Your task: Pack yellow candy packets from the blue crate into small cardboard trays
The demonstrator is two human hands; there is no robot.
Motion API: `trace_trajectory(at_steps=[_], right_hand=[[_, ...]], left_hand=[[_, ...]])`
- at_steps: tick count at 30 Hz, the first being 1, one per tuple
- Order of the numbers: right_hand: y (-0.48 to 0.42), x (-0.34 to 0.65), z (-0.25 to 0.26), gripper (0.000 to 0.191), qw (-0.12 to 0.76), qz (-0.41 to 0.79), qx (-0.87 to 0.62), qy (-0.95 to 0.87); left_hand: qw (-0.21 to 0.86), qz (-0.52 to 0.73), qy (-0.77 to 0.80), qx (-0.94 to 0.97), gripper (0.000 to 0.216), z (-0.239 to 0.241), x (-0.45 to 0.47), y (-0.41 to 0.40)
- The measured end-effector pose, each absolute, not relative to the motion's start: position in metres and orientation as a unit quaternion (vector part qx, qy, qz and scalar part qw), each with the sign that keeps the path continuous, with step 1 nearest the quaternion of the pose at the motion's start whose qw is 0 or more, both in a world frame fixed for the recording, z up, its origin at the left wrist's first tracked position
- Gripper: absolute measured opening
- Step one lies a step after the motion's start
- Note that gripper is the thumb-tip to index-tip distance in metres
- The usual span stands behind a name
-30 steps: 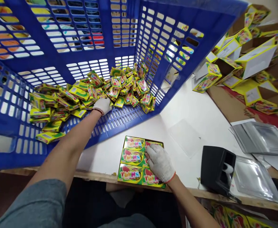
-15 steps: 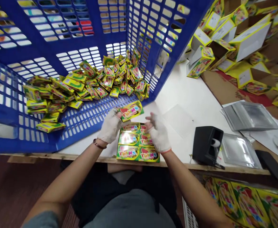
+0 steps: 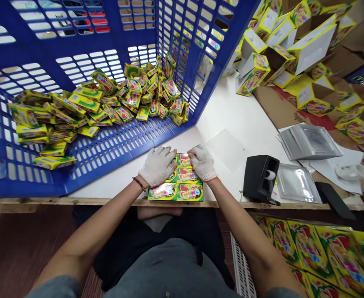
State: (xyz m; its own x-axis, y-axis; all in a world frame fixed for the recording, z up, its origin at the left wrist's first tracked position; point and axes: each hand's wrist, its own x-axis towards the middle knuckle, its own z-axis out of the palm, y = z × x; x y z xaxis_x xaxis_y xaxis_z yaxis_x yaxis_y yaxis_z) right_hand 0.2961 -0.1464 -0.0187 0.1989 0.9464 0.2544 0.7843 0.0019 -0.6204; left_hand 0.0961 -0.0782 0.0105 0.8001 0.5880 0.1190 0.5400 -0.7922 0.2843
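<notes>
A block of small yellow-green boxes marked TWINS [image 3: 189, 192] lies on the white tabletop in front of me, in two columns. My left hand [image 3: 158, 166], in a white fingerless-tipped glove, lies flat over the upper left boxes with its fingers stretched, hiding most of them. At the upper right edge rests my right hand [image 3: 203, 162], gloved too, its slightly bent fingers touching the boxes from the side. Neither hand lifts a box. Behind them a big blue plastic crate [image 3: 113, 142] lies tipped toward me, with a heap of similar boxes [image 3: 88, 99] inside.
A black tape dispenser [image 3: 258, 178] stands right of the hands. Beyond it are clear plastic trays [image 3: 298, 182], a stack of them [image 3: 309, 140], and a dark flat object [image 3: 333, 200]. Open yellow cartons [image 3: 314, 99] pile up at the far right. Packed larger boxes [image 3: 309, 244] sit below the table edge.
The box that my left hand held above the block is no longer raised; that hand now lies on the block's upper left. My right hand has come to its right edge. The view has shifted slightly.
</notes>
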Motion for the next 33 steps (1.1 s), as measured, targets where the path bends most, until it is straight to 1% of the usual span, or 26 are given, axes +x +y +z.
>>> trace_trajectory(at_steps=[1, 3, 6, 7, 9, 11, 12, 13, 15, 17, 18, 19, 20, 21, 24, 26, 27, 29, 31, 33], right_hand=[[-0.147, 0.292, -0.020, 0.022, 0.319, 0.108, -0.699, -0.631], [-0.150, 0.285, -0.018, 0.027, 0.251, 0.092, -0.710, -0.651], [-0.154, 0.273, -0.010, 0.041, 0.129, 0.083, -0.736, -0.659], [-0.155, 0.268, -0.008, 0.046, 0.101, 0.083, -0.744, -0.656], [-0.153, 0.261, -0.008, 0.055, 0.073, 0.082, -0.760, -0.641], [-0.150, 0.259, -0.013, 0.058, 0.083, 0.088, -0.768, -0.629], [-0.148, 0.262, -0.017, 0.058, 0.106, 0.098, -0.761, -0.632], [-0.147, 0.268, -0.022, 0.058, 0.142, 0.114, -0.748, -0.638], [-0.148, 0.291, -0.031, 0.058, 0.240, 0.146, -0.725, -0.629], [-0.154, 0.325, -0.040, 0.056, 0.331, 0.155, -0.734, -0.573], [-0.158, 0.344, -0.044, 0.053, 0.355, 0.143, -0.755, -0.533], [-0.162, 0.363, -0.048, 0.047, 0.348, 0.130, -0.774, -0.512], [-0.167, 0.380, -0.052, 0.041, 0.313, 0.113, -0.800, -0.499], [-0.171, 0.396, -0.057, 0.036, 0.262, 0.101, -0.835, -0.473], [-0.183, 0.424, -0.070, 0.028, 0.086, 0.123, -0.900, -0.410], [-0.190, 0.427, -0.076, 0.022, 0.018, 0.124, -0.896, -0.427], [-0.193, 0.426, -0.078, 0.021, 0.003, 0.114, -0.886, -0.450], [-0.197, 0.422, -0.080, 0.022, 0.002, 0.091, -0.864, -0.495], [-0.197, 0.422, -0.080, 0.024, 0.033, 0.070, -0.859, -0.507], [-0.193, 0.430, -0.078, 0.031, 0.086, 0.041, -0.881, -0.464]], left_hand=[[0.110, 0.090, 0.293, 0.945, 0.049, 0.010, 0.094, -0.080], [0.101, 0.081, 0.290, 0.948, 0.056, 0.010, 0.091, -0.083], [0.086, 0.071, 0.288, 0.951, 0.063, 0.011, 0.090, -0.085], [0.074, 0.069, 0.288, 0.952, 0.065, 0.011, 0.091, -0.086], [0.046, 0.064, 0.293, 0.953, 0.064, 0.012, 0.095, -0.090], [0.030, 0.054, 0.294, 0.954, 0.062, 0.012, 0.099, -0.097], [0.030, 0.047, 0.291, 0.955, 0.062, 0.012, 0.102, -0.102], [0.032, 0.040, 0.286, 0.957, 0.063, 0.012, 0.104, -0.107], [0.038, 0.029, 0.273, 0.961, 0.069, 0.010, 0.107, -0.116], [0.039, 0.022, 0.260, 0.964, 0.073, 0.009, 0.109, -0.122], [0.040, 0.019, 0.252, 0.967, 0.073, 0.009, 0.109, -0.123], [0.043, 0.017, 0.245, 0.968, 0.074, 0.009, 0.109, -0.123], [0.047, 0.016, 0.239, 0.970, 0.075, 0.010, 0.109, -0.122], [0.053, 0.014, 0.232, 0.971, 0.077, 0.010, 0.108, -0.120], [0.074, 0.006, 0.194, 0.978, 0.082, 0.012, 0.102, -0.118], [0.075, 0.005, 0.177, 0.981, 0.075, 0.013, 0.098, -0.120], [0.072, 0.005, 0.176, 0.982, 0.071, 0.013, 0.096, -0.122], [0.061, 0.003, 0.184, 0.981, 0.067, 0.012, 0.094, -0.125], [0.052, -0.003, 0.186, 0.981, 0.068, 0.013, 0.093, -0.129], [0.044, -0.006, 0.192, 0.980, 0.069, 0.014, 0.092, -0.133]])
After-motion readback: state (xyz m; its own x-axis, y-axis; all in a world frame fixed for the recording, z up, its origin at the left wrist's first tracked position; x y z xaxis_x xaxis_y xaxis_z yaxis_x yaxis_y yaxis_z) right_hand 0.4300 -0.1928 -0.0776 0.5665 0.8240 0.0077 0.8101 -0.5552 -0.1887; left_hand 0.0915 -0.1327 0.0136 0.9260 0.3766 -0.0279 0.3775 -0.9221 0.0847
